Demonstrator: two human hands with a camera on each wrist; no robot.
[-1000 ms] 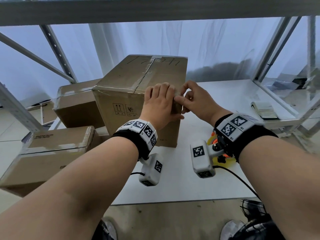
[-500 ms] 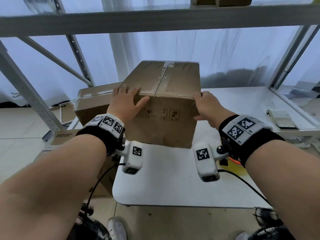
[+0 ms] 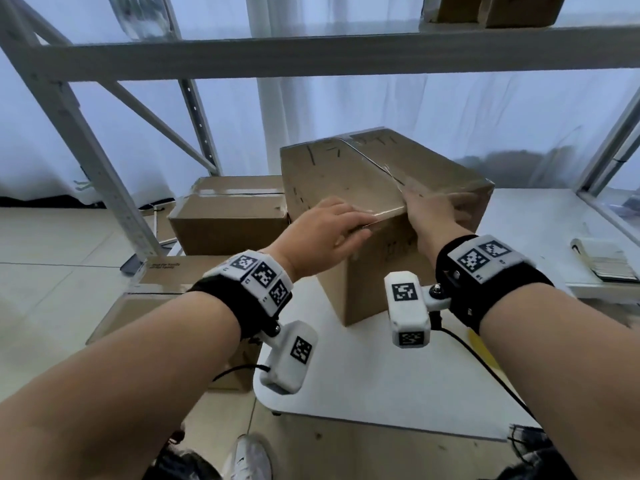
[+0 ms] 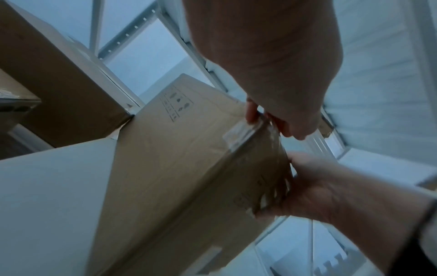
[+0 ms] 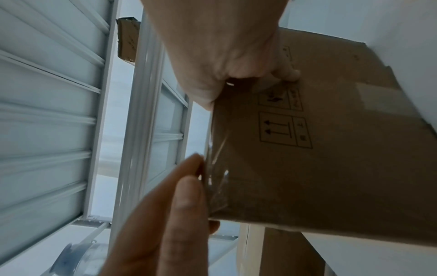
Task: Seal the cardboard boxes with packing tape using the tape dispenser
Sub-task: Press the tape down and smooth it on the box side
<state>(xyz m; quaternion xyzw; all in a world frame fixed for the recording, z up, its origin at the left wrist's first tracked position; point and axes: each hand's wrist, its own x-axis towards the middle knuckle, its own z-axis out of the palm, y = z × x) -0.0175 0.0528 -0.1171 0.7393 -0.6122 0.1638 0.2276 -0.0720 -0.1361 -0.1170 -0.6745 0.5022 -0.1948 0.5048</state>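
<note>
Head view: both hands have shifted to the turned box's near corner, left hand and right hand gripping it.

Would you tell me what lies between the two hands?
The taped top corner of the cardboard box, between left hand and right hand; head view.

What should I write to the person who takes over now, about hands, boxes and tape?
Left hand: grips the near top edge of the brown cardboard box on the white table.
Right hand: grips the same edge, blurred.
Done: clear tape strip runs along the top seam.
Left: probably move it to the other brown boxes; tape dispenser not clearly visible.
</note>
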